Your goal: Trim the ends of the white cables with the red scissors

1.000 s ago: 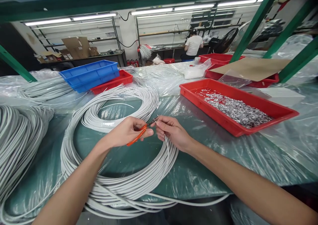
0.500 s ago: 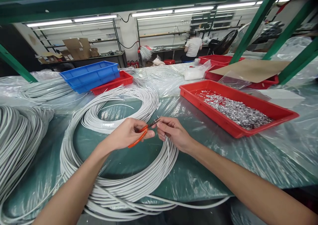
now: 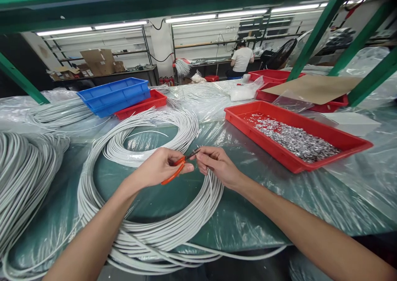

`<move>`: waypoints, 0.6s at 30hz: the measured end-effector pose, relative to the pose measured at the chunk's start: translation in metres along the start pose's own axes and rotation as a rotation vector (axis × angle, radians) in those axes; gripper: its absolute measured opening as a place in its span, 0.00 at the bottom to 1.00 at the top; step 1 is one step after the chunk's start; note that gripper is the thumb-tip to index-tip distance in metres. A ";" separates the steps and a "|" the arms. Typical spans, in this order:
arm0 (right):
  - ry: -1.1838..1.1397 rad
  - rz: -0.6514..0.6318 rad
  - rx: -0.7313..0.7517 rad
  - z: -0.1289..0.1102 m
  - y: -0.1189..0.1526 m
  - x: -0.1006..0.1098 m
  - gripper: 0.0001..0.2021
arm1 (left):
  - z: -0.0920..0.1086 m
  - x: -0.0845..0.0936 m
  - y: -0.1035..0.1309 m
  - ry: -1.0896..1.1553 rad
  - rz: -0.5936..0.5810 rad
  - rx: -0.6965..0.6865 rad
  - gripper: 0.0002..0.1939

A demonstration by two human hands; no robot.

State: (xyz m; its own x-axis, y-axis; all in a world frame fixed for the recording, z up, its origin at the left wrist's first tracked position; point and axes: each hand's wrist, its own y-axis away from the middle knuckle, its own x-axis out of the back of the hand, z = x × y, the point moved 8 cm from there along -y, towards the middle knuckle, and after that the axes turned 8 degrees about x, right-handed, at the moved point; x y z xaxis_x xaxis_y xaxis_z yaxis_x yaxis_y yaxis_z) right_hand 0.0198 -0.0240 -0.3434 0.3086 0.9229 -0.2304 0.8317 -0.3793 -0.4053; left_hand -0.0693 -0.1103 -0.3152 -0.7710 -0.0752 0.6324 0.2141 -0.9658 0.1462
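My left hand [image 3: 163, 166] is closed around the orange handles of a pair of pliers [image 3: 179, 170]. The dark jaws of the pliers point right and meet the fingertips of my right hand [image 3: 215, 165]. Between thumb and fingers my right hand pinches the end of a white cable [image 3: 209, 177], whose tip is mostly hidden. That cable runs down into a large coil of white cable [image 3: 173, 235] lying below both hands. Just beyond the hands, a smaller white coil [image 3: 124, 155] rests on the plastic-covered table.
To the right, a red tray [image 3: 260, 138] holds many small silvery metal pieces. A blue tray [image 3: 114, 95] rests on a red one [image 3: 158, 99] at the back left. A thick cable bundle [image 3: 27, 182] lies at the left. Green posts [image 3: 319, 37] frame the table; a person [image 3: 242, 60] sits far behind.
The view has shifted very slightly. Both hands, the pliers and the cable end keep the same position relative to each other.
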 end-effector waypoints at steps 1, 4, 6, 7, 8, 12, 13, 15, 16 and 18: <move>0.016 0.002 0.003 0.000 0.000 0.001 0.12 | 0.000 0.001 0.000 -0.018 0.013 0.005 0.19; 0.038 0.004 -0.004 0.001 0.000 0.001 0.13 | -0.001 0.001 0.001 -0.053 0.027 0.015 0.21; 0.035 0.012 -0.009 0.000 0.000 0.002 0.13 | 0.000 0.001 0.001 -0.050 0.028 0.009 0.21; 0.029 0.016 -0.012 -0.001 0.000 0.002 0.13 | 0.001 0.001 0.000 -0.039 0.029 0.006 0.21; 0.017 0.018 -0.017 -0.001 -0.001 0.002 0.13 | 0.001 0.000 0.000 -0.023 0.027 0.005 0.21; -0.101 -0.002 -0.121 0.002 0.001 -0.001 0.12 | 0.001 -0.002 0.000 0.051 0.008 0.025 0.21; -0.138 -0.013 -0.161 0.004 0.001 -0.002 0.12 | 0.000 -0.002 0.000 0.061 0.004 0.030 0.21; -0.177 -0.026 -0.219 0.007 0.003 -0.003 0.12 | -0.001 -0.002 0.000 0.069 -0.010 0.035 0.21; -0.173 -0.025 -0.230 0.007 0.003 -0.003 0.12 | -0.001 -0.002 0.000 0.071 -0.018 0.036 0.21; -0.122 -0.012 -0.222 0.006 0.002 0.000 0.12 | -0.002 -0.002 0.000 0.067 -0.029 0.033 0.20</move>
State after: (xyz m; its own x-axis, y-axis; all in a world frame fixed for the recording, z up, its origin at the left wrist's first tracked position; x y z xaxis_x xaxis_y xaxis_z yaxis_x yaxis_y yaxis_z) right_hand 0.0186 -0.0249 -0.3500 0.2514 0.9073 -0.3372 0.9202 -0.3320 -0.2072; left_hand -0.0684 -0.1110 -0.3180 -0.8152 -0.0651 0.5755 0.2104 -0.9590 0.1896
